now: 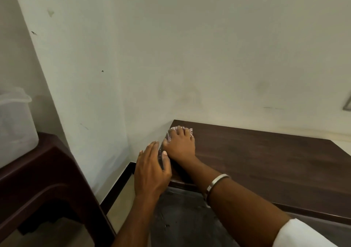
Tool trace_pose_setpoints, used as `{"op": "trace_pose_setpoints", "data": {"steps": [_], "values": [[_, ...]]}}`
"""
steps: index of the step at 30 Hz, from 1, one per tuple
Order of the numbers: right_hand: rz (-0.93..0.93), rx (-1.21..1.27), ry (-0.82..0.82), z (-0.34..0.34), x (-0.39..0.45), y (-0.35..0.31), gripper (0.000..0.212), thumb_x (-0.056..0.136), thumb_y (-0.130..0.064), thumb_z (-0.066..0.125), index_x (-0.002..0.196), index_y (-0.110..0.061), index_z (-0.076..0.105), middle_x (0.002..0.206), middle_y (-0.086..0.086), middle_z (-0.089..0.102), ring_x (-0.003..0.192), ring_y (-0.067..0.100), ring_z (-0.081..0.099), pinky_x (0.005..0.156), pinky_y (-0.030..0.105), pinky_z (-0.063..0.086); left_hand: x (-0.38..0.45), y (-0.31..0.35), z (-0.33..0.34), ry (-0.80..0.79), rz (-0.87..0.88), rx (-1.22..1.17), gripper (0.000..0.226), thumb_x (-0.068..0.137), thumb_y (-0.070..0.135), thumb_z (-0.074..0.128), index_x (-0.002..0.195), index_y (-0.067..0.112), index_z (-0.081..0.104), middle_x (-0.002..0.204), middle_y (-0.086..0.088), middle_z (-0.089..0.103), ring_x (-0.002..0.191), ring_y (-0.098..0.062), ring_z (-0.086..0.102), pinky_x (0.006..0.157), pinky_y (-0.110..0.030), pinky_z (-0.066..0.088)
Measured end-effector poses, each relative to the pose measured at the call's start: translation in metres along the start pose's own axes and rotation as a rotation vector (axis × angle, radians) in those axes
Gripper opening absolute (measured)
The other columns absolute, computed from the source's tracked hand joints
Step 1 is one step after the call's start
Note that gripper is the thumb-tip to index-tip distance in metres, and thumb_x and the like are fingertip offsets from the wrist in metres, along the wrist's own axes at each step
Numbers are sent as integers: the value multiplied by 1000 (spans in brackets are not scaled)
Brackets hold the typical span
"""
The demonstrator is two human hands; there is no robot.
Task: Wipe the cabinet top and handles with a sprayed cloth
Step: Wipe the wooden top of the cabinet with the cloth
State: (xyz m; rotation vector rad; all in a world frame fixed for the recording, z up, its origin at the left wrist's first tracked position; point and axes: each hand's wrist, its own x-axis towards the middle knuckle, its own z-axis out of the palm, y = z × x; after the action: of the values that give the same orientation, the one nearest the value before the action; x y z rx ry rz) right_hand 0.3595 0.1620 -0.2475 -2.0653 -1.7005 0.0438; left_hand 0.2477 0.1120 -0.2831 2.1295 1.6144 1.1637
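**Cloth at the far left corner of the cabinet top**

While the right hand lies flat over the cloth, its fingers spread and pressing down, the cloth shows only as a pale, patterned edge peeking out beyond the fingertips and along the left side of the hand. It sits on the cabinet top at the far left corner, close against the wall. A metal bangle rings that wrist, and a white sleeve shows at the near right.

Just to the left, the left hand is relaxed with its fingers straight, grasping nothing; its thumb side rests at the left edge of the top, touching or nearly touching the right hand. Whether it steadies the cabinet or merely hovers, I cannot tell.

Wiping looks to be in its early stretch: the wide dark wood surface to the right lies well apart from the cloth, and no handles are in view.

Risks from here, as I judge them:
- The cloth, bunched at the very corner, could slip off the left edge if the stroke pushes leftward.
- Pressing with only part of the cloth under the palm may leave the hand itself dragging on the wood.
- The bangle could scrape the top if the wrist drops.

Farther left stands a dark brown stool carrying a translucent plastic container.
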Motion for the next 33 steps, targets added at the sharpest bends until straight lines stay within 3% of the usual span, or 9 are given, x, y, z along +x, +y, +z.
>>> {"op": "trace_pose_setpoints", "data": {"steps": [9, 15, 23, 29, 33], "values": [[-10, 41, -11, -14, -10, 32, 54, 91, -45, 42, 142, -26, 42, 154, 3, 34, 145, 26, 22, 118, 47, 21, 0, 2, -5, 7, 9, 2, 63, 89, 42, 28, 142, 12, 44, 147, -7, 46, 136, -21, 41, 118, -37, 24], [120, -27, 45, -57, -40, 117, 56, 90, -47, 41, 142, -26, 42, 150, 2, 39, 142, 23, 27, 118, 44, 24, 1, 0, -4, -18, -14, 7, 48, 97, 27, 45, 142, 10, 43, 147, -10, 45, 135, -26, 42, 118, -40, 25], [341, -131, 131, -116, -97, 215, 53, 92, -45, 42, 141, -25, 43, 151, 2, 39, 141, 24, 30, 115, 44, 28, -1, 4, -5, -25, -47, 10, 48, 96, 25, 47, 140, 7, 45, 144, -13, 47, 130, -32, 45, 114, -46, 32], [423, -134, 157, -118, -106, 207, 51, 93, -42, 42, 140, -22, 44, 152, 6, 37, 141, 28, 27, 116, 45, 25, -1, 4, -3, -19, -69, 4, 48, 96, 27, 47, 140, 8, 44, 144, -13, 48, 129, -33, 46, 111, -47, 35], [366, -133, 142, -100, -100, 171, 52, 93, -43, 41, 141, -23, 43, 154, 7, 34, 143, 29, 25, 117, 46, 23, 0, 4, -2, -14, -86, -2, 48, 96, 29, 46, 140, 9, 44, 143, -13, 48, 129, -33, 46, 110, -48, 37]]}}
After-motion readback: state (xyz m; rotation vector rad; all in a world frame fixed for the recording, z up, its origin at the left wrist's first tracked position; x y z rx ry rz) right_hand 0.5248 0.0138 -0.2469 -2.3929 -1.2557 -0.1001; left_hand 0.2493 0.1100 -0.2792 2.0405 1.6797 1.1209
